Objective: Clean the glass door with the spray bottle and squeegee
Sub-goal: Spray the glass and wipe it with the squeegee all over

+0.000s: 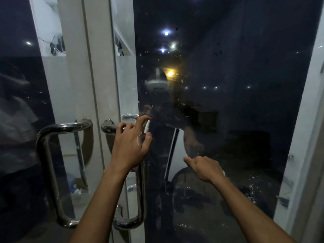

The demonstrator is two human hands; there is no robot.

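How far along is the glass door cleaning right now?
Early stage. Done: droplets speckle the glass door, so some spray seems to be on. In hand: the left hand grips the spray bottle at the pane; the right hand is curled round something, probably the squeegee, though only its reflection shows. Left: no wiped streak is visible, so squeegeeing appears still to do.

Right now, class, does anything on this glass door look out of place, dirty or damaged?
Yes. The dark glass door is speckled with whitish spots, densest around the middle and at its lower right edge. No cracks show. The left hand holds the spray bottle up to the pane.
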